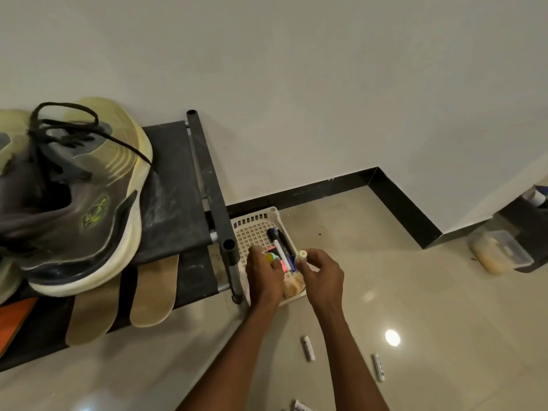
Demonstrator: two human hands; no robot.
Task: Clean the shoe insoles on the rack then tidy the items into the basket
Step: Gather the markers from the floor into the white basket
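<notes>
My right hand (321,275) pinches a cream tube (302,256) over the white basket (252,229) right of the rack (175,188), left hand (264,274) grasping small caps; a loose grip could drop it outside.

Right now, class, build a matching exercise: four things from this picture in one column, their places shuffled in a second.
Things:
1. sneaker
2. insoles
3. dark marker
4. white tubes

Places:
A. lying loose on the floor tiles
B. inside the white basket
C. on the rack's top shelf
D. on the rack's lower shelf

Pairs: 1-C, 2-D, 3-B, 4-A
</notes>
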